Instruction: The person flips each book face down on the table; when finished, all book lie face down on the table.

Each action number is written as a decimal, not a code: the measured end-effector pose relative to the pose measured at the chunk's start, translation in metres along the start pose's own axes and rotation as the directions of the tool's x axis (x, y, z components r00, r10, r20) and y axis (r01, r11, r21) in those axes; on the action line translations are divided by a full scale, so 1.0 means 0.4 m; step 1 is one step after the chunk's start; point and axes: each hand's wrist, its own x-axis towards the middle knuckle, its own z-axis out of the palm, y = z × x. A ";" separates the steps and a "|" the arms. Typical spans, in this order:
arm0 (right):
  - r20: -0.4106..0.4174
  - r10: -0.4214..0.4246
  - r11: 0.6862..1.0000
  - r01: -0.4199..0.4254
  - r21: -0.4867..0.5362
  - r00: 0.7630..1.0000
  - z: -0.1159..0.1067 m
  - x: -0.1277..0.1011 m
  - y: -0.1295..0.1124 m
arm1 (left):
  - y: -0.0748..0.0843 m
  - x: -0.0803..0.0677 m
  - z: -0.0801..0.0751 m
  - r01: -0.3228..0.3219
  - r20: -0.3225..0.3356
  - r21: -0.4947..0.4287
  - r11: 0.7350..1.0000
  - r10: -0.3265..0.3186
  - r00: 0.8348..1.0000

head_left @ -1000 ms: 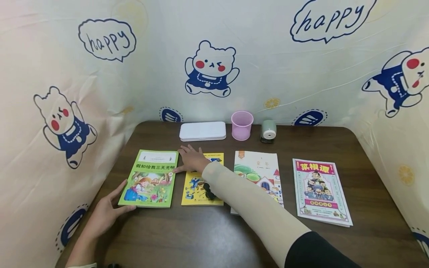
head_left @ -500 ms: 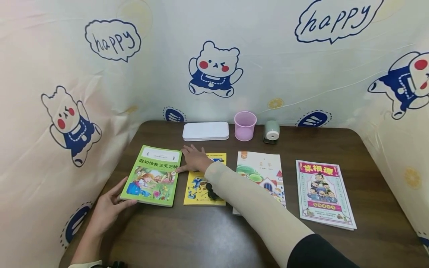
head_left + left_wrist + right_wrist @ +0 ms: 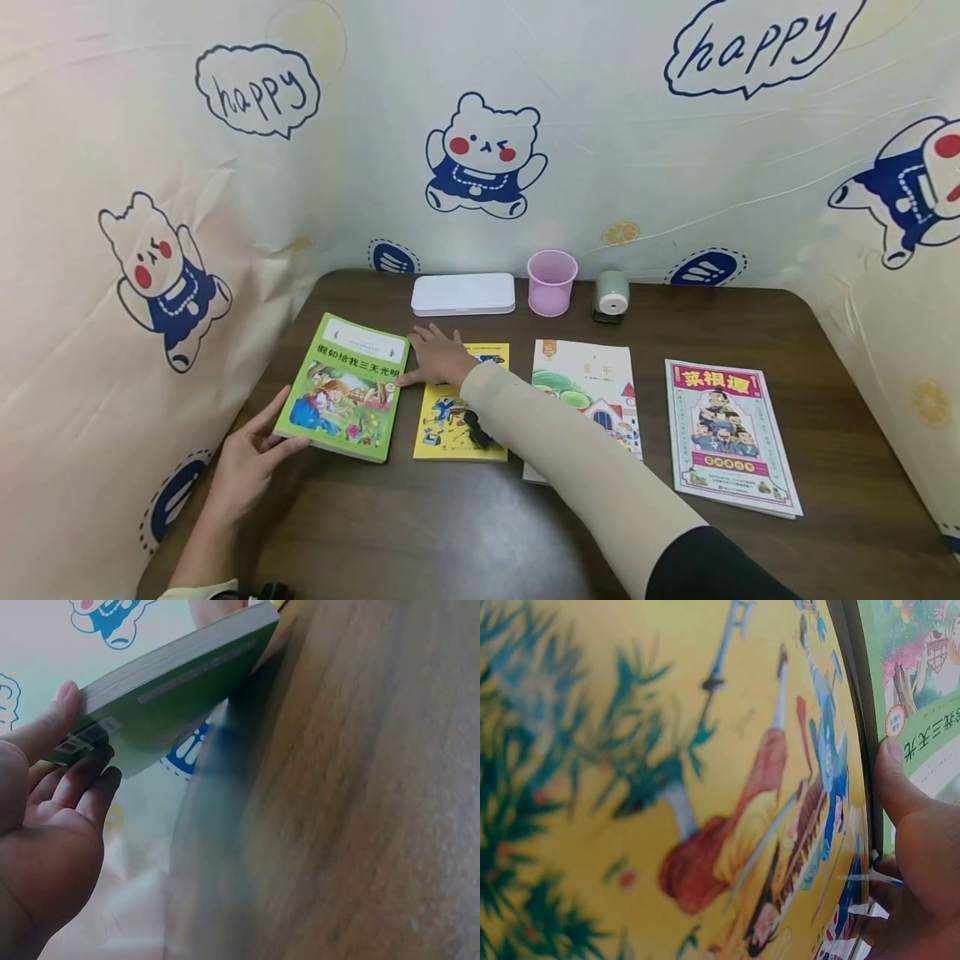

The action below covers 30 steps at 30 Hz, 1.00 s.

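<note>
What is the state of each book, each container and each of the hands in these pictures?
green book: closed, near edge lifted off the table.
yellow book: closed, flat.
orange-topped book: closed, flat.
red-titled book: closed, flat.
white case: lid shut.
pink cup: upright.
left hand: grips the green book's corner.
right hand: thumb at the green book's edge.

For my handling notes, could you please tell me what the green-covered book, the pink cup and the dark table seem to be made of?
The green-covered paperback book looks like paper with a smooth printed card cover; the left wrist view shows its stacked page edges. The small pink cup seems slightly translucent plastic, thin-rimmed. The dark brown table shows wood grain, though whether solid wood or laminate cannot be told.
</note>
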 end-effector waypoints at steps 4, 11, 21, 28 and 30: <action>0.007 -0.008 1.000 0.008 -0.001 1.000 -0.005 0.003 0.006 | 0.015 -0.003 0.011 -0.059 -0.009 0.012 0.998 0.059 0.998; 0.005 -0.044 0.997 0.043 0.067 0.999 -0.039 0.005 -0.019 | 0.036 -0.008 0.017 -0.083 -0.019 0.043 0.996 0.083 0.996; -0.068 -0.141 0.969 0.151 0.197 0.988 -0.124 0.008 -0.081 | 0.073 -0.013 0.035 -0.142 0.007 0.070 0.987 0.142 0.990; -0.104 -0.188 0.935 0.210 0.287 0.977 -0.167 -0.003 -0.107 | 0.091 -0.014 0.052 -0.197 0.023 0.066 0.978 0.195 0.980; -0.117 -0.198 0.926 0.225 0.303 0.973 -0.171 -0.006 -0.113 | 0.093 -0.014 0.056 -0.213 0.028 0.067 0.975 0.212 0.977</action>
